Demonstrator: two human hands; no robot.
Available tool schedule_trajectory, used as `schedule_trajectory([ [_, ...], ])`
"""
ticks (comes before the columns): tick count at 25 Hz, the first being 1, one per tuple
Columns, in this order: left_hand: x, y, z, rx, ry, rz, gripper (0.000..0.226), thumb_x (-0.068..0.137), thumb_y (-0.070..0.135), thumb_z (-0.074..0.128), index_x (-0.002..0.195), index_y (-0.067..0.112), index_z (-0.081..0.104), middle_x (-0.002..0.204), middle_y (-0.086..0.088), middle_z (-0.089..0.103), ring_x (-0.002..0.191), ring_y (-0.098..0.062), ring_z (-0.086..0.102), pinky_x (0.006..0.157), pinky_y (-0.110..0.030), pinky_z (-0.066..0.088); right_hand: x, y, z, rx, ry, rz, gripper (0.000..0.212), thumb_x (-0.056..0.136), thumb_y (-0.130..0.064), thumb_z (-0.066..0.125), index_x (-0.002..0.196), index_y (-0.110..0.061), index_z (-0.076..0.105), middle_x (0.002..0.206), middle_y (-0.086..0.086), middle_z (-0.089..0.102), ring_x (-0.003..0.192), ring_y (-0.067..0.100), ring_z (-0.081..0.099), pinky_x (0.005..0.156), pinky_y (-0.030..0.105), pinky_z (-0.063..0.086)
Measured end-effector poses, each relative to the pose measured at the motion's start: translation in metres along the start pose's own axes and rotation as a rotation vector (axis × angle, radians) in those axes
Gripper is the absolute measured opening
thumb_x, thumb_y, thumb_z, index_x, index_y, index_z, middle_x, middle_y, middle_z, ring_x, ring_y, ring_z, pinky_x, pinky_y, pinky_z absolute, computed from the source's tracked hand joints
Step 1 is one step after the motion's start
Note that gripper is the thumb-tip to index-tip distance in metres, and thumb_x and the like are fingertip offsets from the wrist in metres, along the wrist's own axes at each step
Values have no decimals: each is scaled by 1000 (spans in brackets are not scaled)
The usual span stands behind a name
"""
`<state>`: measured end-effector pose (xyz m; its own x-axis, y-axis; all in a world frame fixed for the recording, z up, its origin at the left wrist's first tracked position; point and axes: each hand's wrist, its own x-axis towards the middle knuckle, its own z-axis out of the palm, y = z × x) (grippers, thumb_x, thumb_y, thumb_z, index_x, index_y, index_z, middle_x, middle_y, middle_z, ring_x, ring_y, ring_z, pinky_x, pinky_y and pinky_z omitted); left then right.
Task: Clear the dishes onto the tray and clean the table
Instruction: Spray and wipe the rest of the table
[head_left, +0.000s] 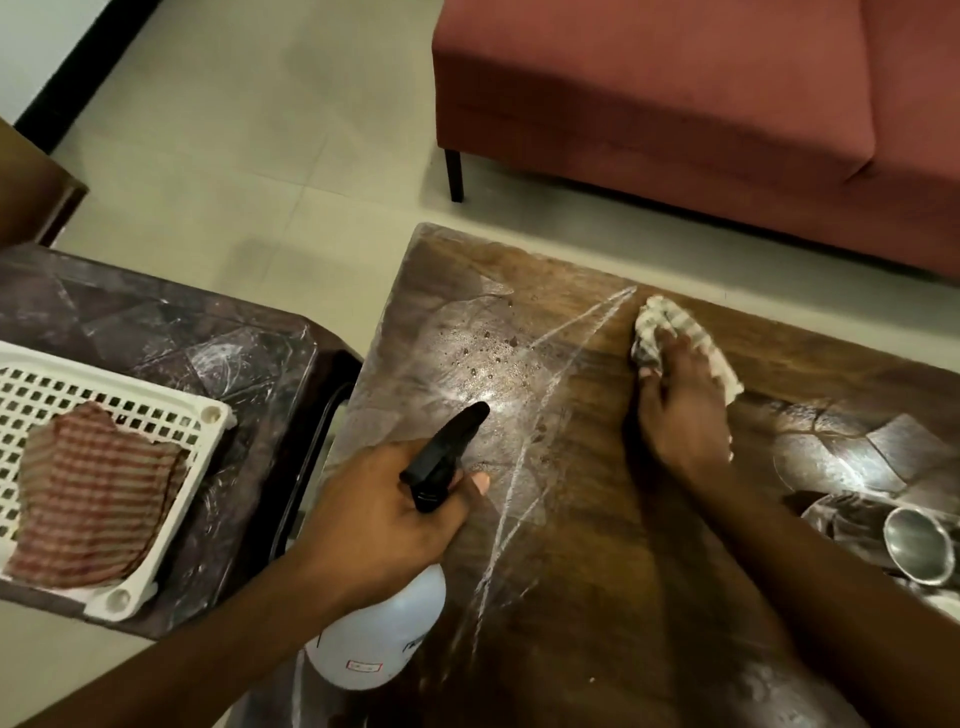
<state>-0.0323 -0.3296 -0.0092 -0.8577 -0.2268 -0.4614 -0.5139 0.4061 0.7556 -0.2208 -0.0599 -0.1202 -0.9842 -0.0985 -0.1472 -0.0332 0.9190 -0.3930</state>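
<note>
My left hand (379, 519) grips a white spray bottle (379, 634) by its black trigger head, nozzle aimed at the wooden table (597, 545). Spray droplets and wet streaks lie on the tabletop in front of the nozzle. My right hand (680, 410) presses a striped cloth (670, 322) flat on the table near its far edge. A white perforated tray (171, 415) sits on the dark side table at left and holds a folded red-striped cloth (93, 493). Steel dishes with a steel cup (919, 545) lie at the table's right edge.
A dark plastic-covered side table (171, 332) stands left of the wooden table, with a narrow gap between them. A red sofa (675, 114) stands beyond the table across pale floor tiles. A brown piece of furniture (31, 192) shows at the far left.
</note>
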Motion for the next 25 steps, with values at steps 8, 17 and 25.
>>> schedule_trajectory([
  [8,6,12,-8,-26,-14,-63,23,92,48,76,86,26,73,62,-3,76,55,-13,76,73,-45,65,-41,-106,36,-85,-353,-591,59,110,-41,29,168,-28,29,178,3,21,166,24,12,135,42,2],
  [17,21,8,-27,-143,127,-166,22,92,50,73,91,28,75,66,3,79,53,-11,76,63,-20,50,62,-48,-1,-88,-78,-133,63,109,-46,29,170,-29,22,179,5,18,166,27,14,133,54,13],
  [25,31,9,-42,-113,226,-158,30,98,45,71,84,19,76,56,-4,75,59,-12,76,66,-20,48,-18,-142,52,-222,-575,-1210,57,112,-41,37,167,-28,30,177,3,25,166,24,14,135,49,8],
])
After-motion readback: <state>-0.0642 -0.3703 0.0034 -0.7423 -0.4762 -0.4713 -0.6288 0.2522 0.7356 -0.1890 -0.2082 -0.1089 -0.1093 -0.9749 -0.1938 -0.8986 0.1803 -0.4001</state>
